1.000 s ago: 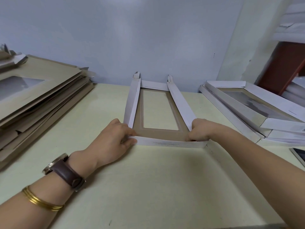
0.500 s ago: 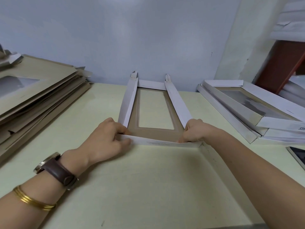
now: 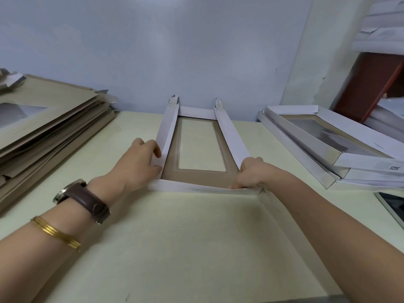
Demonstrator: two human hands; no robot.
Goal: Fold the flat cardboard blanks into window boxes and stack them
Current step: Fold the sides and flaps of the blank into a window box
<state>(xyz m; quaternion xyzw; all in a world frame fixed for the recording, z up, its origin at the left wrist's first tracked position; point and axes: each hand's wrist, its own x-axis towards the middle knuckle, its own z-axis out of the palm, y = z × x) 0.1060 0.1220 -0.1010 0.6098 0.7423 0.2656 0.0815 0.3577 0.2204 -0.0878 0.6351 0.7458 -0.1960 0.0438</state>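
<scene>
Currently holds half-folded white-and-brown cardboard window box (image 3: 196, 177) mid pale worktop (image 3: 175, 248): pinches raised left wall (image 3: 167, 132) with left hand (image 3: 135, 162), grips near-right corner with curled right hand (image 3: 251, 173). Risks low front flap (image 3: 196, 189) springing flat, corner tab missing, if released unevenly.

Half-folded window box (image 3: 197, 178) on table (image 3: 175, 241), left hand (image 3: 135, 166) gripping side, right hand (image 3: 251, 174) pinching corner

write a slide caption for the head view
Left hand and right hand pinch the near corners of a half-folded window box
</scene>
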